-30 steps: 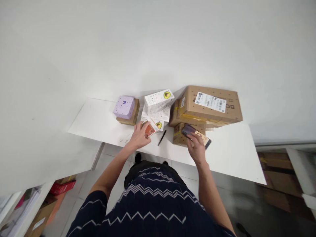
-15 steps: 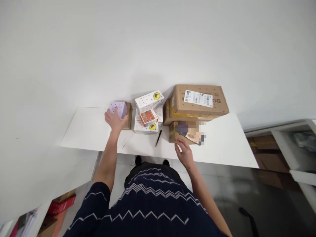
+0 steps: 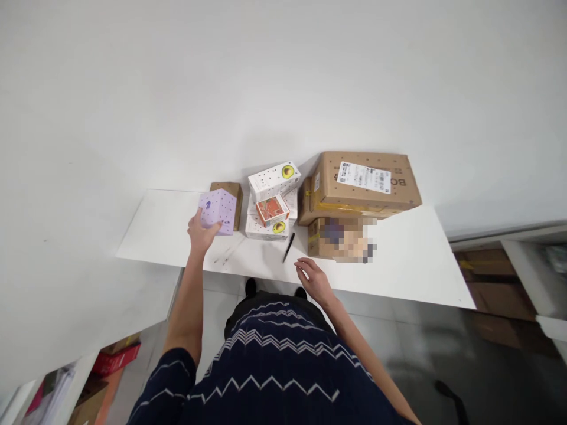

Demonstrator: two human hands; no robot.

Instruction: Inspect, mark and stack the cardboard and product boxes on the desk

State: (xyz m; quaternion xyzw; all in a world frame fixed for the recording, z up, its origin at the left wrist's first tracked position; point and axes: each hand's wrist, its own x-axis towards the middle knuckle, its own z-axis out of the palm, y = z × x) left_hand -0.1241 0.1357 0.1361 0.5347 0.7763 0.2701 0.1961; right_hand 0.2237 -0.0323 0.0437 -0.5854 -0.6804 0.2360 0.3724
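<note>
My left hand grips a purple dotted box from its near side, thumb on the right and fingers on the left. Just behind that box stands a brown cardboard box, partly covered by it. My right hand hovers over the front edge of the white table, fingers loosely bent and apart, holding nothing. Nearest to it lies a black pen. Above the pen, white avocado-print boxes are piled up, with a small orange-and-white box among them.
On the right a large labelled carton rests over other cardboard. A smaller carton in front carries something blurred out. Thin white sticks lie near the table's front edge. Shelves with boxes stand at the right.
My left hand has taken hold of the purple box and brought it forward, uncovering more of the brown box. My right hand has moved left, away from the small carton.
</note>
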